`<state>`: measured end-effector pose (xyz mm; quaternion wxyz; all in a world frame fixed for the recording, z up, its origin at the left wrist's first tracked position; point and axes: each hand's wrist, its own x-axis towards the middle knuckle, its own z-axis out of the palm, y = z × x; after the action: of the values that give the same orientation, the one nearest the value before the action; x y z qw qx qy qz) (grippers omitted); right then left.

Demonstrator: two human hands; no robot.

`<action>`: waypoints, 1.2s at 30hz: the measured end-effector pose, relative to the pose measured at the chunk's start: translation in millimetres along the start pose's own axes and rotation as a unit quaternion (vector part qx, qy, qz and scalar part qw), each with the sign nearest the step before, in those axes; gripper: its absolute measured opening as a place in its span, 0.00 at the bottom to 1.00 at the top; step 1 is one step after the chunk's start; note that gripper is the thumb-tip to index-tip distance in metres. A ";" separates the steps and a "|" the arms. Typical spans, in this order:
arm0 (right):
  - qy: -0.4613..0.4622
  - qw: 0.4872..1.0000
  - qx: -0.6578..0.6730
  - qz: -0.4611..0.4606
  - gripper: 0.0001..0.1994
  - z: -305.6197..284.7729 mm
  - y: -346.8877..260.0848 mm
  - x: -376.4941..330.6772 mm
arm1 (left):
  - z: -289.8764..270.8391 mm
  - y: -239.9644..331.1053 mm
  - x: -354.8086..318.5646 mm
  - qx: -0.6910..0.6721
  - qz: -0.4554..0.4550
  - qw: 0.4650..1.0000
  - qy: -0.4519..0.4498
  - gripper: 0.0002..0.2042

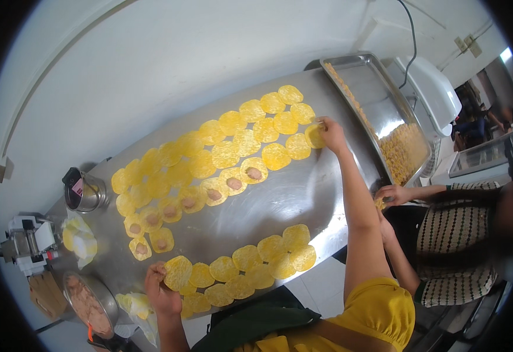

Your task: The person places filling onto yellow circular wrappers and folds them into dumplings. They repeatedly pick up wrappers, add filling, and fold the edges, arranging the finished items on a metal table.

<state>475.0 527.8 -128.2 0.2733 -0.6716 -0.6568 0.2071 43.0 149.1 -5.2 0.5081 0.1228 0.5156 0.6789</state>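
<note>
While our left hand [164,292], fingers pinched, grips a yellow disc [178,274] at the near rows' left end, our right hand [333,137], nearly closed, nips a second disc [314,137] at the far rows' right end on the worktop [268,202]

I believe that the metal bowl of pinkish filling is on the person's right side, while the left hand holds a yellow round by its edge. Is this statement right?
Not entirely: the metal bowl of pinkish filling is on the person's left side, as the head view shows. The left hand does hold a yellow round by its edge.
</note>
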 end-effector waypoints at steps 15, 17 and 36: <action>0.069 0.960 -0.120 -0.243 0.11 24.8 -90.6 -80.5 | -41.5 11.5 -15.0 -0.032 0.008 0.999 0.038 0.06; 0.038 0.970 0.013 -0.240 0.11 38.3 -144.5 -116.7 | -35.4 20.0 -20.2 -0.037 0.011 0.998 0.058 0.08; -0.359 0.754 0.551 -0.006 0.10 120.1 -462.5 -480.7 | -198.2 100.1 -84.0 -0.091 0.099 0.987 -0.090 0.11</action>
<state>18.0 55.1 36.7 0.3415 -0.2772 -0.4833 0.7569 -112.1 -28.7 20.5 0.4915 0.1869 0.3890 0.7564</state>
